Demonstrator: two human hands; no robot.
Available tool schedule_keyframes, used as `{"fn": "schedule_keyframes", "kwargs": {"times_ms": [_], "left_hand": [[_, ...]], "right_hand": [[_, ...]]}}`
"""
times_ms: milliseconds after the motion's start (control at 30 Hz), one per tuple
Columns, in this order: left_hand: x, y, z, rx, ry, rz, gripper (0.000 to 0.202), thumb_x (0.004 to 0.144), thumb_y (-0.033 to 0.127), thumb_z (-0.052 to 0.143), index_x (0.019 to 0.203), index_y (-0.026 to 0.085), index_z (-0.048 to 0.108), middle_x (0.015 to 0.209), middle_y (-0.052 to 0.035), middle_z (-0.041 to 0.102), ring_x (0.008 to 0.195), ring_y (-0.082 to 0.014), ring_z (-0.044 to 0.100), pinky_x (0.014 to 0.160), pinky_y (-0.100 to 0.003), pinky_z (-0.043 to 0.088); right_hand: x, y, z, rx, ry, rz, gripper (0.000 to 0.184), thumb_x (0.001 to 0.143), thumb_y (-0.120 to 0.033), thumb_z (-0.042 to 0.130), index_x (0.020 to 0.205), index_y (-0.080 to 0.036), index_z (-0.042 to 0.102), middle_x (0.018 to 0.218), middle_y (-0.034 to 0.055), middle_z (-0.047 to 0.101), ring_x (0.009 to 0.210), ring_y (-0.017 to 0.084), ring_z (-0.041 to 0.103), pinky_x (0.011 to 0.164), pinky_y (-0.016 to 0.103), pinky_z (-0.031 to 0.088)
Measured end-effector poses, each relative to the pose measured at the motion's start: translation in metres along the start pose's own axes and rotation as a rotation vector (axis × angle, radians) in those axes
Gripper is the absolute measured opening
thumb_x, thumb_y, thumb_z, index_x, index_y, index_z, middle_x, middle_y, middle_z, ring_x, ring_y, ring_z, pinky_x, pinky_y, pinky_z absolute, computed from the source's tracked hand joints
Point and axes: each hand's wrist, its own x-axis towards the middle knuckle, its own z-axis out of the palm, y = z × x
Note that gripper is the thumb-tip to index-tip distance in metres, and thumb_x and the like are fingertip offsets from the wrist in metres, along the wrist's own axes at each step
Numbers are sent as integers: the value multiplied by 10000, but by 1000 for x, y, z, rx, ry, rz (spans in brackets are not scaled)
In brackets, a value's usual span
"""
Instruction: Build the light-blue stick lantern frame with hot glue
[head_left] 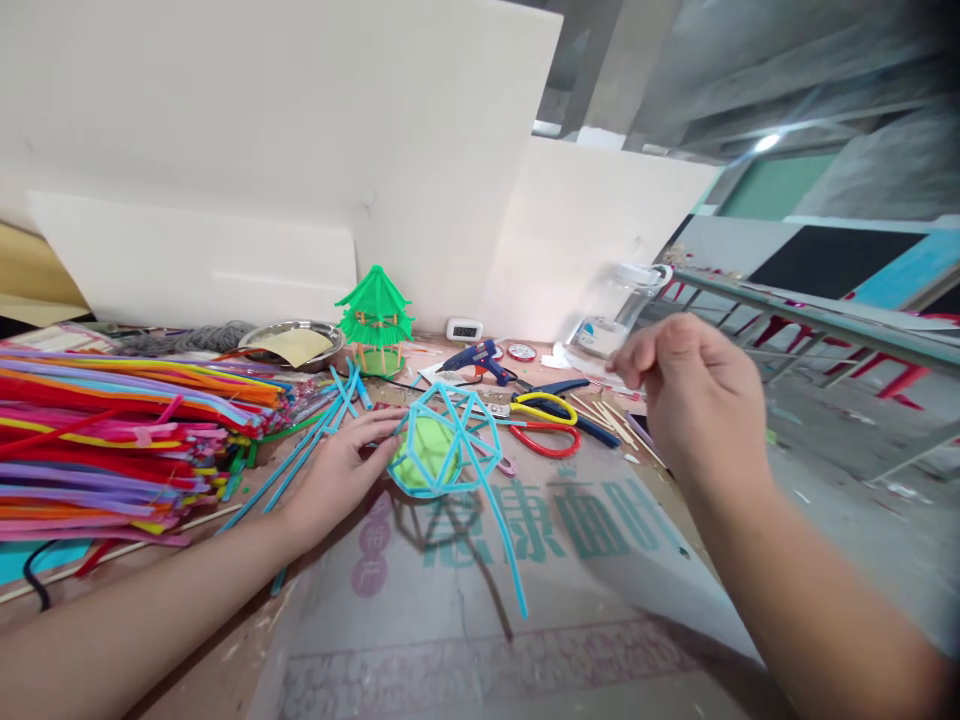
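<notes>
My left hand [341, 470] lies on the table with its fingers around a light-blue pipe-cleaner frame [442, 440] that has a lime-green ball inside; a long blue strand trails from it toward me. My right hand [694, 395] is raised above the table at the right, fingers curled in a pinch; what it holds, if anything, I cannot make out. Loose light-blue pipe cleaners [322, 430] lie just left of the left hand.
A big pile of coloured pipe cleaners [112, 430] fills the left. Behind stand a green pagoda model [375, 320], a metal dish [296, 345], a blue glue gun [480, 360], scissors [544, 420], wooden sticks [607, 415] and a clear jar [615, 315]. White boards [300, 150] wall the back.
</notes>
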Motion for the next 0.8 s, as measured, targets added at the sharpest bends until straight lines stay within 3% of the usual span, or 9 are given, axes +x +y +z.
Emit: {"fn": "schedule_keyframes", "kwargs": {"times_ms": [67,200,333,433,567,667,800], "left_hand": [[1,1,0,7,-6,7,261,917,354,535,999,214,740,1195,-87,696,1173,-241,602,1058,-425,454],[1,2,0,28,-1,0,256,917,356,536,983,217,740,1176,-85,701,1167,-244,607,1043,-417,468],[0,2,0,25,9,14,251,922,348,535,992,209,732,1169,-86,702,1170,-239,602,1041,-414,467],[-2,3,-1,30,10,52,242,933,329,528,1012,212,724,1182,-81,694,1167,-226,603,1037,-396,469],[-3,7,-2,19,4,82,229,941,299,523,1032,221,718,1242,-70,662,1195,-215,581,1040,-368,461],[-4,10,-3,24,-17,89,241,949,289,515,1078,239,712,1281,-56,641,1212,-208,567,1053,-358,449],[-4,11,-4,38,-32,97,258,948,299,518,1117,248,706,1300,-56,632,1226,-219,560,1064,-378,442]], "right_hand": [[-3,-2,7,-6,-68,28,427,986,-430,425,640,-222,564,625,9,589,670,166,584,716,319,460],[-14,-7,25,52,-241,73,202,897,-298,589,732,-207,662,756,13,691,756,170,639,761,316,477],[-22,-7,39,98,-284,98,107,833,-285,665,766,-201,665,793,16,700,767,174,646,774,331,488],[-28,-6,49,107,-328,48,103,808,-259,688,736,-200,646,807,25,681,799,179,641,786,339,497],[-37,-6,59,58,-395,-35,169,890,-281,611,782,-217,724,1159,82,659,1123,228,600,987,422,443],[-42,-7,63,40,-437,-12,175,903,-310,604,853,-242,757,1326,76,603,1261,252,527,1080,480,368],[-47,-7,70,151,-474,74,151,867,-347,651,880,-252,768,1370,68,583,1311,250,493,1123,481,331]]}}
